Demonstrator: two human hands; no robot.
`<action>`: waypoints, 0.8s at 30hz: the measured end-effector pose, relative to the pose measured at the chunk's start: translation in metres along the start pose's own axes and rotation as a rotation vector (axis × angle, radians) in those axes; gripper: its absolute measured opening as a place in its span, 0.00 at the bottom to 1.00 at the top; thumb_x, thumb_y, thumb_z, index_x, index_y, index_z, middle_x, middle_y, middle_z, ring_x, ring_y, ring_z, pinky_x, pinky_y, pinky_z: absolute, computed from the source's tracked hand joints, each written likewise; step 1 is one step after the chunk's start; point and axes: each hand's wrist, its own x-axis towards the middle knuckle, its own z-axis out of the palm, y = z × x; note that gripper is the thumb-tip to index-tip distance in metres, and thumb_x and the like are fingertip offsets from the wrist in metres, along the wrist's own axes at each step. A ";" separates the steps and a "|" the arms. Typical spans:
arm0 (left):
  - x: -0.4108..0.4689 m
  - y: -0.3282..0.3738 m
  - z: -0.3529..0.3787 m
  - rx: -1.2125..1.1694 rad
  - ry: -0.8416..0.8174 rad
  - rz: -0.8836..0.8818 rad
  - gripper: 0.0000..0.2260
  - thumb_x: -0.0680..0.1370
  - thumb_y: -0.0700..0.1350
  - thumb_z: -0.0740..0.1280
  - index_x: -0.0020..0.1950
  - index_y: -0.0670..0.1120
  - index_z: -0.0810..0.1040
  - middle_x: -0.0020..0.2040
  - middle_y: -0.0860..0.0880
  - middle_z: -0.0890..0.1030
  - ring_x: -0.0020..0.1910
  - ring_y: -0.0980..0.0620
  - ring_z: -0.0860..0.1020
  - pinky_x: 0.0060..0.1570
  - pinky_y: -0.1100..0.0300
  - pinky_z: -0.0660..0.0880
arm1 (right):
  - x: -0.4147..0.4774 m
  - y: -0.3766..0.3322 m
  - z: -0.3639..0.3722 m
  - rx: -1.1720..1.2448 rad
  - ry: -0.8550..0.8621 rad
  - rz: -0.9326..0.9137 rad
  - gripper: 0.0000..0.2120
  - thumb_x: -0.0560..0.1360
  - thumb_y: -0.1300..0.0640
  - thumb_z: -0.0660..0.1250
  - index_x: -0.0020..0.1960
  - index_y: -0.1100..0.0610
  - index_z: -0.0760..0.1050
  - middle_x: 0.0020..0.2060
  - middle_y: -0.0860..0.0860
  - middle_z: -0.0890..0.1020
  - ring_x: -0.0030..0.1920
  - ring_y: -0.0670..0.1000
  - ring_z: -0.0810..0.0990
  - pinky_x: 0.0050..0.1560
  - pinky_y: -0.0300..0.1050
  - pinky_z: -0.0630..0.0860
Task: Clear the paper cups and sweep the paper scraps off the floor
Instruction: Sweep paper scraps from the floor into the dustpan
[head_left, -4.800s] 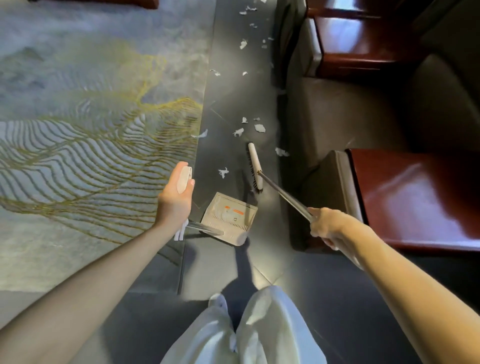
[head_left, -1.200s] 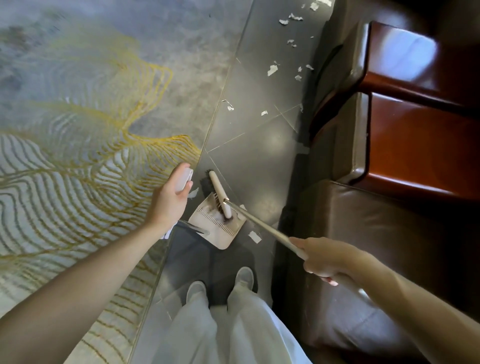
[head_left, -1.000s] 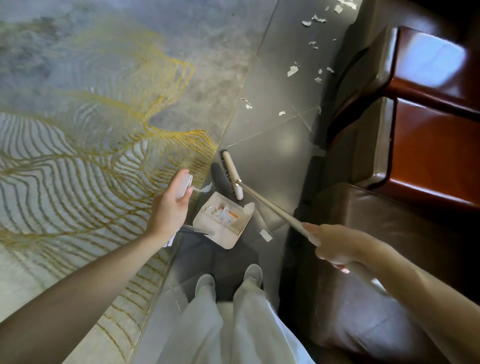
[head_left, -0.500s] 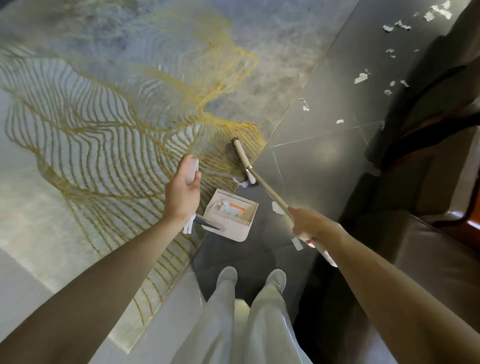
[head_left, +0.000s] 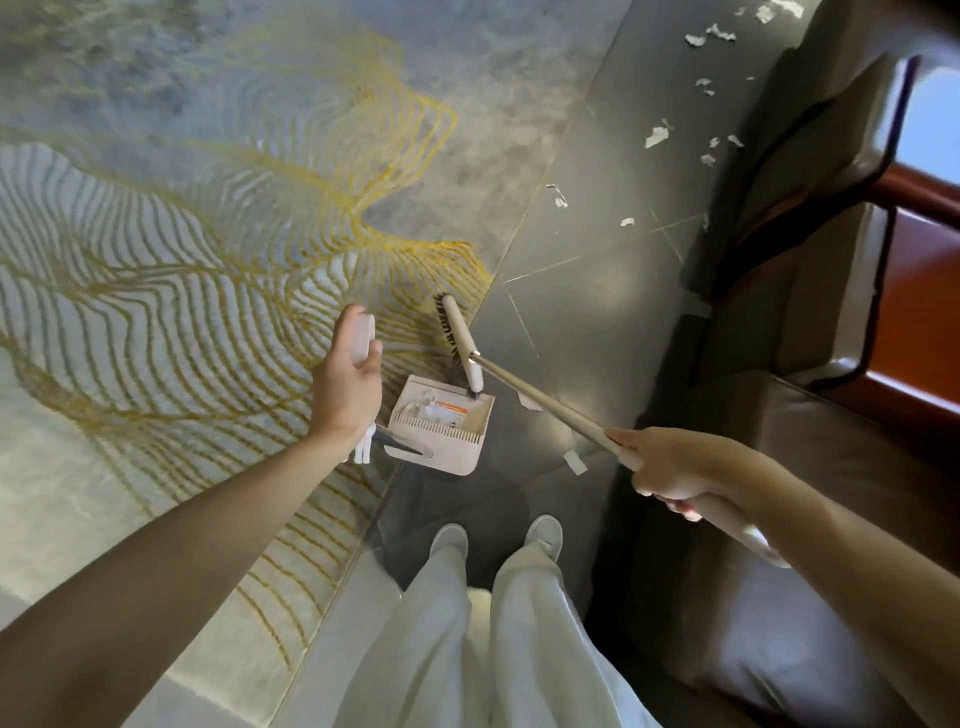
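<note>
The left hand (head_left: 345, 382) is gripping the white dustpan handle (head_left: 362, 335) near its top, fingers and thumb curling round it, and the right hand (head_left: 670, 465) is clenching the pale broom handle (head_left: 540, 401) partway along its length, the shaft's end sticking out behind the wrist. From the left grip the handle is running down to the beige dustpan (head_left: 447, 458), which is sitting on the dark floor (head_left: 597, 312) just beside the edge of the grey and gold rug (head_left: 208, 234), its mouth facing away from the person. White bits and an orange-marked piece are lying inside it. From the right grip the shaft is slanting forward and left to the broom head (head_left: 461, 340), which is lying across the border of rug and floor, its near end touching the dustpan's mouth. Two paper scraps (head_left: 574, 461) are lying on the floor under the shaft, just beside the pan, and more are lying scattered well ahead. White shoes (head_left: 449, 535) and pale trousers (head_left: 441, 639) are showing below, and a brown sofa (head_left: 831, 467) is standing on the right.
</note>
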 end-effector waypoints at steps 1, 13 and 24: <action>-0.003 0.002 0.000 0.026 -0.029 0.032 0.18 0.82 0.43 0.60 0.72 0.50 0.67 0.63 0.45 0.77 0.60 0.44 0.75 0.55 0.60 0.67 | -0.003 0.005 0.001 0.029 0.012 0.011 0.36 0.78 0.67 0.61 0.77 0.42 0.53 0.41 0.55 0.73 0.29 0.47 0.71 0.25 0.37 0.70; -0.013 0.027 0.032 0.159 -0.415 0.344 0.19 0.80 0.42 0.65 0.71 0.52 0.71 0.64 0.48 0.78 0.63 0.46 0.76 0.59 0.61 0.68 | 0.004 0.052 0.060 0.156 0.194 0.171 0.32 0.77 0.66 0.61 0.77 0.51 0.56 0.42 0.51 0.75 0.39 0.49 0.77 0.31 0.37 0.71; -0.006 0.033 0.053 0.175 -0.462 0.394 0.19 0.80 0.43 0.65 0.71 0.51 0.71 0.62 0.48 0.79 0.60 0.47 0.77 0.55 0.63 0.67 | -0.026 0.063 0.105 0.333 -0.052 0.061 0.31 0.78 0.67 0.61 0.75 0.45 0.58 0.40 0.55 0.76 0.28 0.47 0.71 0.27 0.37 0.72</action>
